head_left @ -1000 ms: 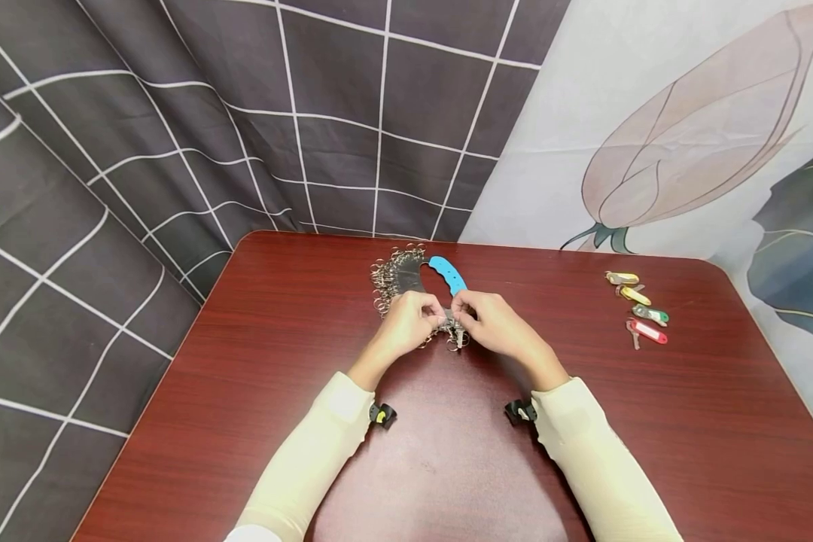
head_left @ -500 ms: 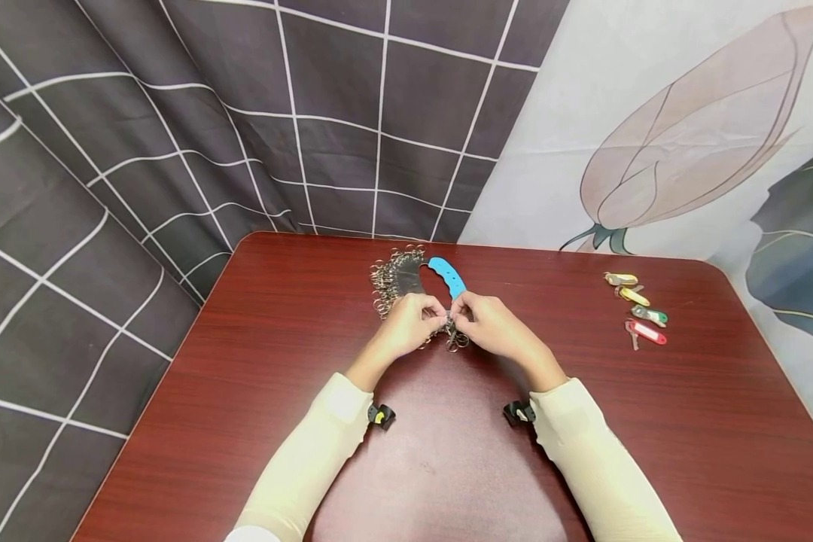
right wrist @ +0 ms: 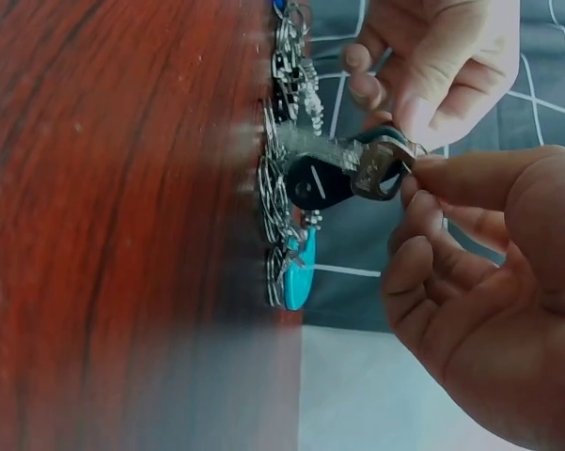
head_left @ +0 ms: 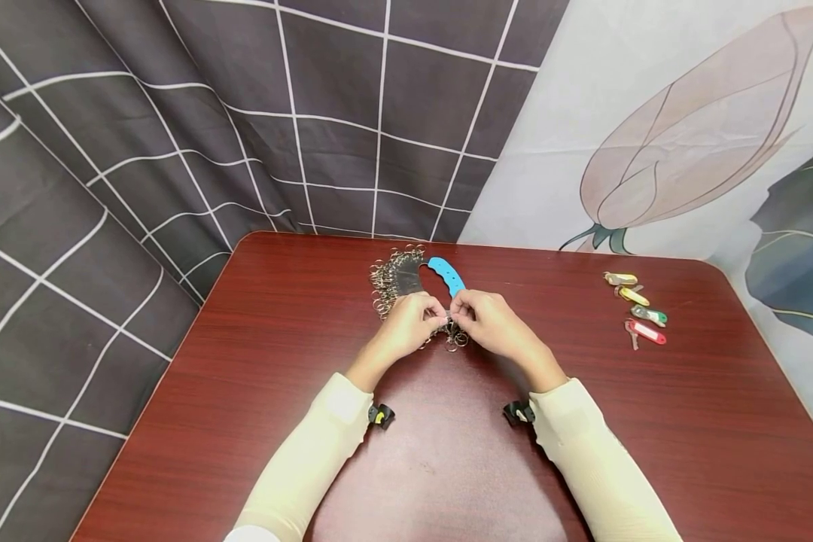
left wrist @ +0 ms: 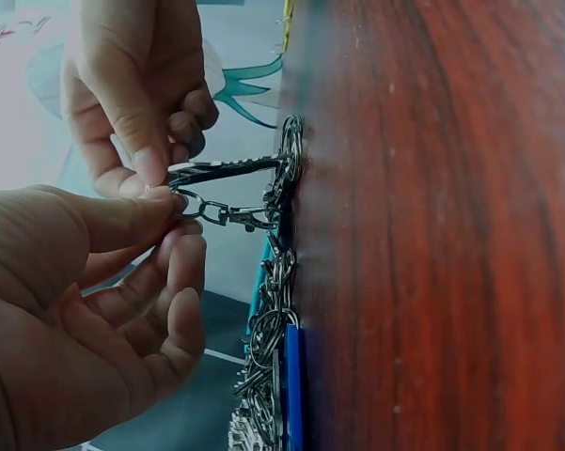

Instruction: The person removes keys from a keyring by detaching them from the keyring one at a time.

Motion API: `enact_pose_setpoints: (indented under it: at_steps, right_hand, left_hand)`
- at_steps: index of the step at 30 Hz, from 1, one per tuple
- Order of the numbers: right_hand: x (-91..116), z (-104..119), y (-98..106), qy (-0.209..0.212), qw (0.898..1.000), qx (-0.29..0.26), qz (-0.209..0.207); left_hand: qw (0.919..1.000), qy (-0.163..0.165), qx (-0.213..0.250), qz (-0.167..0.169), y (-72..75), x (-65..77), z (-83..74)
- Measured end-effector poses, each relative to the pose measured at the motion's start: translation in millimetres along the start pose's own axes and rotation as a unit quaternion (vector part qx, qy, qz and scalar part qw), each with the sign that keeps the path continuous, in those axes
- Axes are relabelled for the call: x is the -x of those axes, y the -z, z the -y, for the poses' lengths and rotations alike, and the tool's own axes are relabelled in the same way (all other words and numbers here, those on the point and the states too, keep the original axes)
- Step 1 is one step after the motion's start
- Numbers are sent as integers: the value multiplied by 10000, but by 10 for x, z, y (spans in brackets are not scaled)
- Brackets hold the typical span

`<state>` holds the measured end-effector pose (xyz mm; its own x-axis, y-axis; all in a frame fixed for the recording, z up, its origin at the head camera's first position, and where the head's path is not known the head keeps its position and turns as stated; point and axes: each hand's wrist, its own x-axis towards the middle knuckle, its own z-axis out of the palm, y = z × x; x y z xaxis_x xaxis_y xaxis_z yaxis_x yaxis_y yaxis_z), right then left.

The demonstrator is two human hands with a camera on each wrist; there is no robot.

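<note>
My left hand (head_left: 406,322) and right hand (head_left: 493,324) meet fingertip to fingertip over the near side of a curved dark key holder (head_left: 409,278), fringed with metal rings and clasps. Its bright blue handle (head_left: 447,275) lies beyond the right hand. In the right wrist view, a metal key (right wrist: 376,171) and a black tag (right wrist: 318,183) hang from a small ring. Both hands pinch at this ring between thumb and fingers, which partly hide it. A swivel clasp (left wrist: 235,216) with a short chain runs from the pinched fingertips in the left wrist view.
Several tagged keys lie apart at the table's right: two yellow tags (head_left: 633,296), a green tag (head_left: 650,315) and a red tag (head_left: 648,332). The red-brown table (head_left: 298,361) ends at a dark checked curtain (head_left: 339,150) and a white printed cloth (head_left: 542,181).
The key dangling below the fingertips has swung or turned, and the rings beneath shifted slightly. Both hands stay almost in place, close together.
</note>
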<state>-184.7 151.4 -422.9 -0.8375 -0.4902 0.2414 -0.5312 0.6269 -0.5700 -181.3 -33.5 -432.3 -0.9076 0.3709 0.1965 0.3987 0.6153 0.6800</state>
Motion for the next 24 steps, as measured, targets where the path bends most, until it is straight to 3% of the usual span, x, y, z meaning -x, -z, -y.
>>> enact_pose_setpoints:
  at_steps: [9,15,24]
  right_hand:
    - [3,-14,-12,-241,9989,-264,-319]
    - [-8,7,10,-466,9988,-151,-6]
    - [-5,76,13,338,9977,557,-185]
  left_hand:
    - [10000,30,63,-26,-3,-15,6]
    - [9999,-14,-6,-110,-3,-11,9]
    - [9999,-126,-40,-67,1,2,1]
